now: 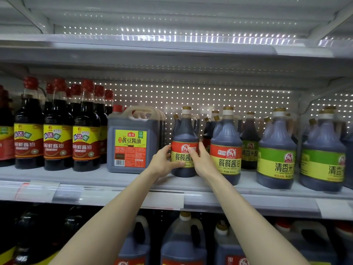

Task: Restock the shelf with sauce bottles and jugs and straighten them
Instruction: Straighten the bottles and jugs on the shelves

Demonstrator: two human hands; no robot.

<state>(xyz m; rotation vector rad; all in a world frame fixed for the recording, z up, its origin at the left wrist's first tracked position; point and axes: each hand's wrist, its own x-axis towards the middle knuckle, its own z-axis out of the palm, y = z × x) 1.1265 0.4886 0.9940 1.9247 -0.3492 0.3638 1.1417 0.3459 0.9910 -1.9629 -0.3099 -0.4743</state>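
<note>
Square jug (pixel 131 138) stands just left of the gap. Left hand (pixel 163 162) wraps the left side of the bottle (pixel 185 131), thumb across its lower front. The bottle stands upright on the shelf (pixel 114 178), between both hands. Right hand (pixel 201 162) clasps its right side, fingers curled onto the label. Twin bottle (pixel 226 134) stands further forward; a pull toward the shelf edge looks next.
</note>
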